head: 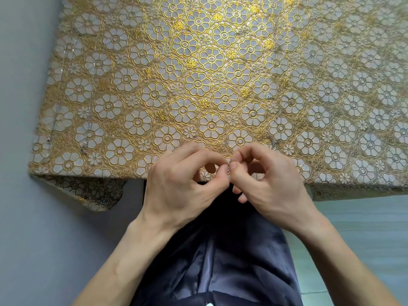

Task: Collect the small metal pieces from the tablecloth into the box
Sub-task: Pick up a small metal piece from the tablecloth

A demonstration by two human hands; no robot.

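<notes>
Stray small grey metal pieces (pixel 82 150) lie by the left border of the gold floral lace-pattern tablecloth (pixel 132 62), well left of the left hand (pixel 183 184). Another piece (pixel 273 144) sits on the tablecloth just beyond the right hand (pixel 271 184), so right is nearer; its long axis is too small to read. Both hands are at the tablecloth's near edge, mid-width, thumb and forefinger pinched, tips meeting on a tiny grey speck (pixel 229 165), probably a piece; other fingers curled, box not in view.
</notes>
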